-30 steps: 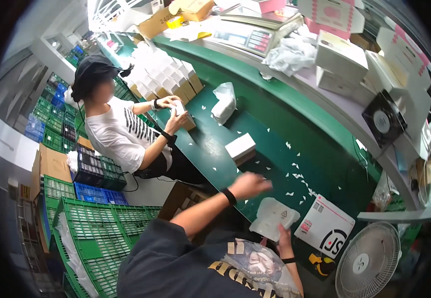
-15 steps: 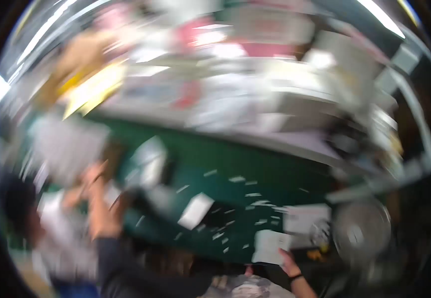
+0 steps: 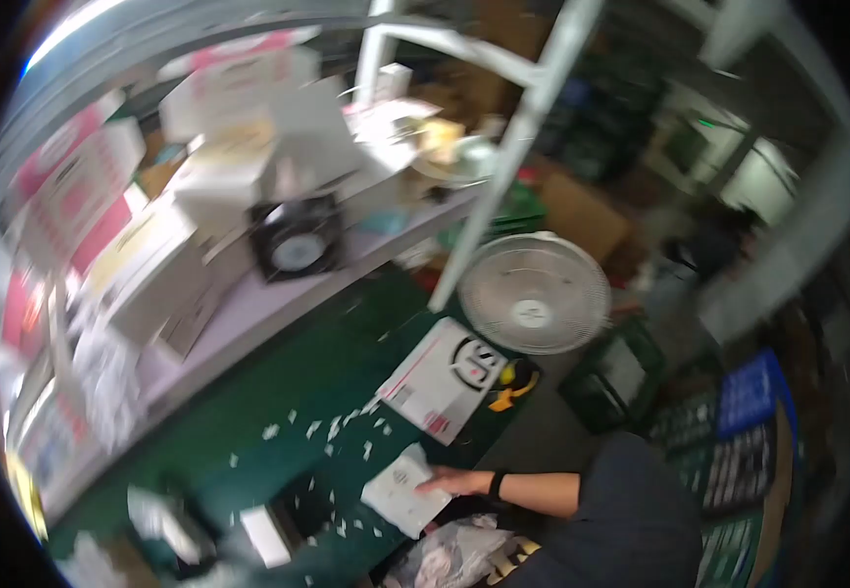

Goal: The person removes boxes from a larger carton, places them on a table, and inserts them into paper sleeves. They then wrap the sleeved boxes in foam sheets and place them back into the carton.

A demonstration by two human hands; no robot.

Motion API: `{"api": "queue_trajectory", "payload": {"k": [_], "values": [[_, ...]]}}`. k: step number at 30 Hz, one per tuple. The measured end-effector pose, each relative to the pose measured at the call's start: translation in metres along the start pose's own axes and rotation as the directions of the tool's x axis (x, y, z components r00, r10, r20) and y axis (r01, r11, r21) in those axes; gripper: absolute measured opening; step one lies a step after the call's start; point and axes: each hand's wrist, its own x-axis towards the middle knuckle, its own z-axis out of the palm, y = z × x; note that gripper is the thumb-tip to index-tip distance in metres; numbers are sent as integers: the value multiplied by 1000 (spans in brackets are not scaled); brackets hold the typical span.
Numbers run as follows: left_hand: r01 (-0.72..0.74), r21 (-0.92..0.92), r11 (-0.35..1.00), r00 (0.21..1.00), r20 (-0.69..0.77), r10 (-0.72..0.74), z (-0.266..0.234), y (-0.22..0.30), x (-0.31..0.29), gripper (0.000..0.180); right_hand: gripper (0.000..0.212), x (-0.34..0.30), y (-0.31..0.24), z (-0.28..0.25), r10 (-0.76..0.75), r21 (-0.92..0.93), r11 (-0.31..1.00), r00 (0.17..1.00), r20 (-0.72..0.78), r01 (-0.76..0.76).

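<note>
My right hand (image 3: 452, 480), with a black band at the wrist, reaches in from the lower right. Its fingers are closed on the edge of a flat white box (image 3: 403, 493) with small printed marks, held over the near edge of the green table (image 3: 249, 416). My left hand is outside the picture. Just beyond the held box lies a larger white printed carton (image 3: 445, 377). Small white scraps (image 3: 335, 428) are scattered across the table. A small white box (image 3: 266, 536) rests further left, beside a dark piece.
A lilac shelf (image 3: 239, 318) along the far side carries open white cartons (image 3: 150, 269) and a black square fan (image 3: 296, 240). At the right are a round fan guard (image 3: 533, 294), yellow tape (image 3: 513, 382), a white post (image 3: 508, 157), and green and blue crates (image 3: 749, 397).
The view has swung to the right. My left arm, stretched leftward beside another person before, has left the picture. My right hand still holds the flat white box.
</note>
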Motion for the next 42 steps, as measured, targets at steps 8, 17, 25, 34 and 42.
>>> {"api": "queue_trajectory", "payload": {"k": [8,17,25,34,42], "values": [[-229,-351,908,780,-625,-45,-357,177,-206,26,61,-47,15,-83,-78,140,986,991,-109,94],[-668,-684,292,733,-539,414,-438,336,-508,22,61,-71,7,-152,-44,210,977,999,24,38],[-512,-762,397,796,-245,554,-320,454,-559,24,54,-73,22,-180,-137,161,976,987,-88,150],[-272,-724,634,950,-306,58,-352,373,-502,57,62,-88,-9,-141,-169,188,967,985,-19,169],[192,-817,544,824,435,362,-306,348,-515,73,56,-92,-66,-61,-284,-204,932,953,106,301]]}}
